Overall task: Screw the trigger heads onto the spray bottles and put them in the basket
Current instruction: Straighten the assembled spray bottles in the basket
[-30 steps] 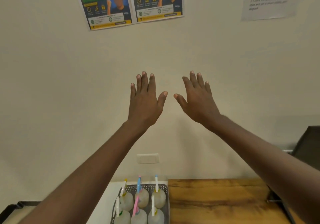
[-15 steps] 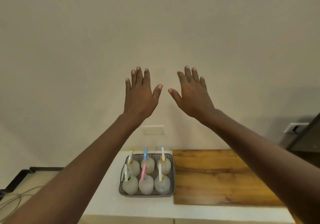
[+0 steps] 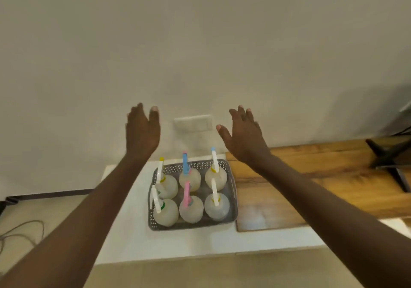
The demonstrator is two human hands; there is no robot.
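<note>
Hands have parted and lowered; left hand [image 3: 142, 132] and right hand [image 3: 243, 136] spread, empty, above basket [image 3: 232, 198].

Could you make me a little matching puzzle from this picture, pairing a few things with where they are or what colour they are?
Things:
1. basket
2. wooden board
3. front middle spray bottle
4. left hand

Descriptions:
A. brown, lying to the right of the basket
B. pink trigger head
C. raised and open, holding nothing
D. grey, holding six bottles

Pairs: 1-D, 2-A, 3-B, 4-C
</note>
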